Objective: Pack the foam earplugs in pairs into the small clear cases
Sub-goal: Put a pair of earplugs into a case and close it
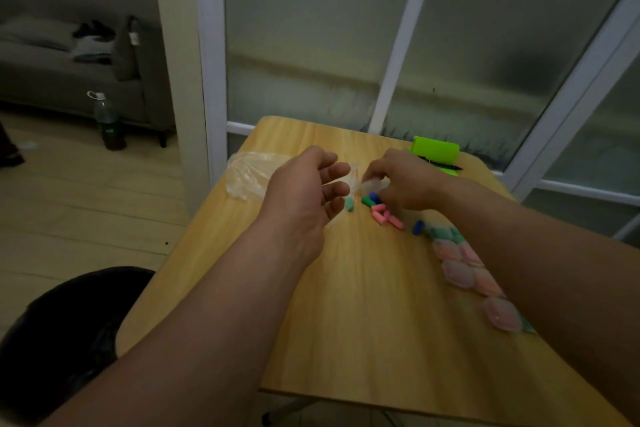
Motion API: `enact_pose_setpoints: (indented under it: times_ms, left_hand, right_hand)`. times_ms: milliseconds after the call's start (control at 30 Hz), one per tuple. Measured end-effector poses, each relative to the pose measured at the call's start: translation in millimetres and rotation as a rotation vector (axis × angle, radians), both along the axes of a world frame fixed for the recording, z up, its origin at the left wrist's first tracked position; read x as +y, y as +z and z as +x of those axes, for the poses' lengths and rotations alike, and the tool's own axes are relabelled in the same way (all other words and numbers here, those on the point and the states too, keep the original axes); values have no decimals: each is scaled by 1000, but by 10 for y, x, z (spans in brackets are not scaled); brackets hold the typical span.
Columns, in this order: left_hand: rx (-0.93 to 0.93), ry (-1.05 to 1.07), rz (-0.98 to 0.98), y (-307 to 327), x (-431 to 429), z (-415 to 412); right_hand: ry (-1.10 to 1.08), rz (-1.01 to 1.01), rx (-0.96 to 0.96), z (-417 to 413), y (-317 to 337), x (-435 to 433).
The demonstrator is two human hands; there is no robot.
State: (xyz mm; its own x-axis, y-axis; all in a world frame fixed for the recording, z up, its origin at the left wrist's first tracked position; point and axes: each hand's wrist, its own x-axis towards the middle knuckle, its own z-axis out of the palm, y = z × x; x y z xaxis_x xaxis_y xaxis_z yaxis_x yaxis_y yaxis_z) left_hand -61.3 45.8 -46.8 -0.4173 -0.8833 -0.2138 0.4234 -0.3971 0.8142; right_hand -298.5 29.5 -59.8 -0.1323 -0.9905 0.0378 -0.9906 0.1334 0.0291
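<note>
On my feed both arms come in bare. The left forearm point(207, 305) fills the lower left of the frame and the right forearm point(554, 253) the lower right. Each is broad at the frame edge and tapers to a narrow wrist. Bare skin runs unbroken onto the left hand point(304, 191) and the right hand point(405, 180) near mid-frame. The light is dim, so I cannot make out nails or finer marks.

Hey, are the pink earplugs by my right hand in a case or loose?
Loose. The pink earplugs lie bare in a small heap on the table, beside the right hand, outside any case.
</note>
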Motion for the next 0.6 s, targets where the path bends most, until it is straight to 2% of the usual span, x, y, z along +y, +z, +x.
enact_pose_setpoints:
  times_ms: [300,400,533,600]
  left_hand:
    - [-32,-7,-20,-26,46,44]
    - [-53,-21,-32,-30,68,53]
    - [-152,-118,-109,-61,171,58]
    - [-226,-191,-198,-96,269,51]
  right_hand:
    - [-16,-19,-32,-1,20,85]
    - [-62,-98,-81,-37,25,201]
    - [-140,-299,-291,121,122,634]
    - [-136,-384,-497,336,153,948]
